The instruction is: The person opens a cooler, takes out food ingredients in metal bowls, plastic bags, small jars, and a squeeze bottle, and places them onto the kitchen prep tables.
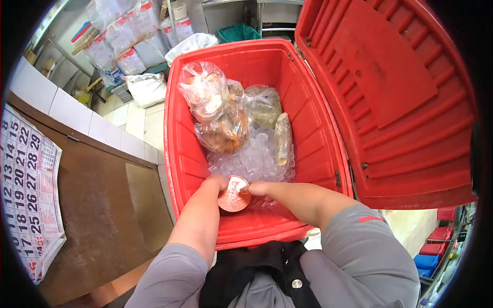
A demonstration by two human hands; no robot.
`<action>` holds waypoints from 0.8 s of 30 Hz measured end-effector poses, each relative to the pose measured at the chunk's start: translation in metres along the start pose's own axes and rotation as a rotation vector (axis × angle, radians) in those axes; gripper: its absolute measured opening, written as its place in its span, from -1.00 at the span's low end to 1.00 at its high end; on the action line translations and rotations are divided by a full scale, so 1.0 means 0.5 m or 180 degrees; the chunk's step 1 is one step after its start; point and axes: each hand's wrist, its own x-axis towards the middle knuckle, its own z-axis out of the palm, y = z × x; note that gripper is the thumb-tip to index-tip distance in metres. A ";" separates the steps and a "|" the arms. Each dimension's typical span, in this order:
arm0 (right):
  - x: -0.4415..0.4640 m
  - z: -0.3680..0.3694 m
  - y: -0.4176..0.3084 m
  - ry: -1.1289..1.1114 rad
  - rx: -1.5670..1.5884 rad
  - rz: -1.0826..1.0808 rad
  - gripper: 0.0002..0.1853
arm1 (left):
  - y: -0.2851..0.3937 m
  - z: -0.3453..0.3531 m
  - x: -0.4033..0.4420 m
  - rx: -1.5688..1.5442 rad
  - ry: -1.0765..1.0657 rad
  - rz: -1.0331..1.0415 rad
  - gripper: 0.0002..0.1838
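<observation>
Low in the near end of an open red cooler box [172,149], both my hands are at a round orange-red bowl [234,204] with something whitish in it. My left hand [220,181] grips its left rim, the fingers mostly hidden. On the right rim, my right hand [258,189] is closed with its fingers pressed against the bowl. Beyond them lies a heap of ice cubes [244,158]. Knotted clear plastic bags of brownish food [221,131] rest on the ice at left. Behind is a bag of greenish contents [263,105], and a long wrapped pack [282,138] leans at right.
The cooler's red lid [385,77] hangs open to the right. At left stands a brown door or panel [102,205] with a calendar [31,190]. Stacked wrapped boxes [126,36], a white sack [146,90] and a green-lined bin [239,33] stand beyond the cooler.
</observation>
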 end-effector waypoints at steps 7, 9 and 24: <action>-0.106 -0.021 -0.041 0.0765 0.0410 -0.0765 -0.53 | 0.087 -0.150 -0.145 0.0104 0.0366 0.0280 -0.34; -0.187 -0.018 -0.048 0.1039 0.0633 -0.1067 -0.54 | 0.099 -0.161 -0.175 0.0191 0.0947 0.0655 -0.39; -0.721 0.090 0.163 0.2582 0.1165 -0.3531 -0.60 | 0.372 -0.198 -0.714 0.0287 0.2748 0.2737 -0.62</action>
